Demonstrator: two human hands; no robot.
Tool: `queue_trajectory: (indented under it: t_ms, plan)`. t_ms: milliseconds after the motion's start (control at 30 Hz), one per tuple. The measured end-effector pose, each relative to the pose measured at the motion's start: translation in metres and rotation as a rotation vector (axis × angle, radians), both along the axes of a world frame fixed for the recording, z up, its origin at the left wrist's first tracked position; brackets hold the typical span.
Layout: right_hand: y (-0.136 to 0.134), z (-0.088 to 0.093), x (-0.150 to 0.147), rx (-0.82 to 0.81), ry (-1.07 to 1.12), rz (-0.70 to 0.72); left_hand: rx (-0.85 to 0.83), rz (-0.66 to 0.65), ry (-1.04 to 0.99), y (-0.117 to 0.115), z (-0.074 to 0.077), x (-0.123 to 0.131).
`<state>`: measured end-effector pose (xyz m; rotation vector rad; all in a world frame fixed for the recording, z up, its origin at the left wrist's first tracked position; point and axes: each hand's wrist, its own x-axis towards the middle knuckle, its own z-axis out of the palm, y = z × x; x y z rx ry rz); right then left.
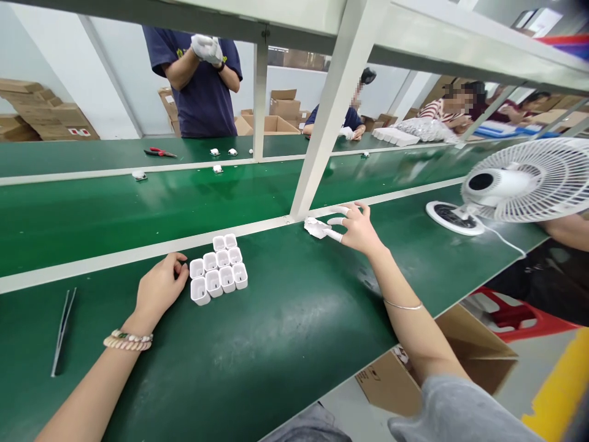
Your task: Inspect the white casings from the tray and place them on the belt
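Observation:
My left hand (pixel 162 283) rests on the green table with its fingers curled, beside a block of several small white square cups (pixel 214 281) set open side up in rows. No object shows in its fingers. My right hand (pixel 356 227) reaches to the foot of the white post, its fingers spread and white covers on some fingertips. One covered fingertip touches a crumpled white piece (pixel 316 228) lying on the table. Metal tweezers (pixel 63 331) lie to the left of my left hand.
A white post (pixel 324 116) rises from the pale rail. A white fan (pixel 510 184) stands at the right. Small white parts (pixel 217 169) and red-handled pliers (pixel 159 152) lie across. People work opposite. An open cardboard box (pixel 473 350) sits below the right edge.

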<state>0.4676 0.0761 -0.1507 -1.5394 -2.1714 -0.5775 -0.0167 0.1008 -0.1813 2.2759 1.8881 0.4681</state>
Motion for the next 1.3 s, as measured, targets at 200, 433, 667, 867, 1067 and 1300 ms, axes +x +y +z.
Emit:
queue_trajectory:
  t_ms: [200,433,667,867,1067,1300]
  plan:
    - [-0.002,-0.003,0.008,-0.035,-0.097,-0.089,-0.007,0.006,0.002,0.0,0.0,-0.001]
    - [-0.001,-0.003,-0.001,-0.113,-0.093,-0.009,-0.004,-0.004,0.006,-0.001,0.001,0.0]
    - [0.0,-0.009,0.005,-0.114,-0.071,-0.116,0.003,-0.005,0.008,-0.001,0.0,-0.001]
    - [-0.001,-0.008,0.001,-0.138,-0.073,-0.051,0.012,-0.009,0.01,-0.001,0.0,-0.001]
    - [-0.007,-0.003,0.01,-0.271,-0.007,-0.08,0.006,-0.009,0.012,-0.001,-0.001,0.0]
    - [-0.01,-0.004,0.018,-0.578,0.11,-0.101,0.01,-0.003,0.027,0.0,-0.002,-0.001]
